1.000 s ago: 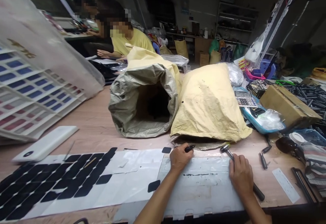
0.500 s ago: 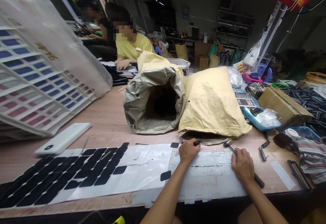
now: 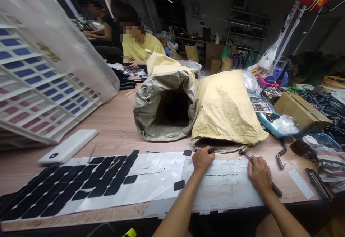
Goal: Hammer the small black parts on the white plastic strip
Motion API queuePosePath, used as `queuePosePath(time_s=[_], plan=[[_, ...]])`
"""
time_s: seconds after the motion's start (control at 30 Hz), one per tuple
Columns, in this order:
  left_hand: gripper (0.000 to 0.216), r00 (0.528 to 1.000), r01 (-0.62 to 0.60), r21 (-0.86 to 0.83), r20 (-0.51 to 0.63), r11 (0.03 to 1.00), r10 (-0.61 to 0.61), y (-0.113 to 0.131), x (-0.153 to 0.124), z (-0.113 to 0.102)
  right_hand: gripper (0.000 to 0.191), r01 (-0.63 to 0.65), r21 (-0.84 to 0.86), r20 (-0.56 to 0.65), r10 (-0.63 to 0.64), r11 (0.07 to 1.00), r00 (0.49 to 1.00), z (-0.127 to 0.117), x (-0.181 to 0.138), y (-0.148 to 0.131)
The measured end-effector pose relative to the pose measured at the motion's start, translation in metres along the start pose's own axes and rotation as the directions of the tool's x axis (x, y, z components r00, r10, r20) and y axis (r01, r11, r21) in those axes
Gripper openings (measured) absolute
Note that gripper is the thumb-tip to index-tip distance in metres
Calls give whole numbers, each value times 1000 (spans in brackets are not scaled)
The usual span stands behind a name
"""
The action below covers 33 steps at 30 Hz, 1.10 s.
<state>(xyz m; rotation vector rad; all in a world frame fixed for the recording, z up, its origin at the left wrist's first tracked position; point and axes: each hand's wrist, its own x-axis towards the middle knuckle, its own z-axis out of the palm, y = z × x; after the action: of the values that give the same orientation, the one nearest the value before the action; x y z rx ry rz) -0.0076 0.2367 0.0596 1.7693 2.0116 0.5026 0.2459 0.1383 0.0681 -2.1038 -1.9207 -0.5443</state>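
Note:
My left hand [image 3: 202, 158] is closed on a small dark tool [image 3: 212, 150] with a rod-like tip; its exact kind is hidden by the fingers. It rests at the far edge of a pale, translucent plastic mat [image 3: 221, 194]. On the right of that mat, my right hand [image 3: 259, 172] grips a hammer [image 3: 246, 154], metal head pointing away and dark handle end showing below the palm. To the left lies a white sheet [image 3: 153, 186] bearing rows of black rounded-square pieces [image 3: 61, 183]. One loose black piece [image 3: 179, 185] sits near my left forearm.
Two yellow sacks, one gaping [image 3: 164, 107] and one lying mouth down [image 3: 229, 111], stand just beyond my hands. A white plastic rack [image 3: 48, 86] leans at left near a white power bank [image 3: 68, 147]. At right are a calculator [image 3: 261, 105] and a cardboard box [image 3: 302, 113]. A co-worker [image 3: 142, 46] sits opposite.
The view has shifted slightly, so the table scene sits a little further right. The co-worker in yellow has moved their hands. My hands keep the same hold.

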Motion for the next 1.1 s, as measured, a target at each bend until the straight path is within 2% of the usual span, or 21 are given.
queuePosePath(time_s=[1.1], plan=[[15, 1000, 17, 0, 2, 1000, -17, 3, 0, -3, 22, 5, -12, -8, -5, 1000, 1000, -1, -1, -1]])
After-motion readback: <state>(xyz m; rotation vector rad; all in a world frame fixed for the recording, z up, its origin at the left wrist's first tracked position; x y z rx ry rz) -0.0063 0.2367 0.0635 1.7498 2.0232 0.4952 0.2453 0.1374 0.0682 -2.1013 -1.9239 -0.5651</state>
